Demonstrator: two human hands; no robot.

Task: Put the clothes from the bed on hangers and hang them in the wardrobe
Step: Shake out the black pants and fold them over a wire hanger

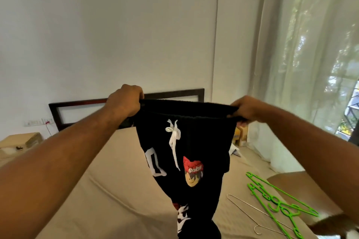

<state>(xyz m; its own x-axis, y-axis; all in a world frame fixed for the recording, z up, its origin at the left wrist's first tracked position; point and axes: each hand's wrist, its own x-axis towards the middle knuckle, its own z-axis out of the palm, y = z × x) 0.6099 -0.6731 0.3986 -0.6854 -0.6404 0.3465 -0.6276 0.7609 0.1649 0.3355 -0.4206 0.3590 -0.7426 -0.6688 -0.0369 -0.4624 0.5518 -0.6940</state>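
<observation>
We see the person only as two arms. The left forearm (64,153) looks broad at the near left edge and narrows toward the wrist. The right forearm (303,137) comes in from the near right edge and tapers the same way. Both are bare along all the length we can see. The left hand (124,101) and the right hand (246,110) are bare too. We see them from the back, with rounded knuckles.
</observation>
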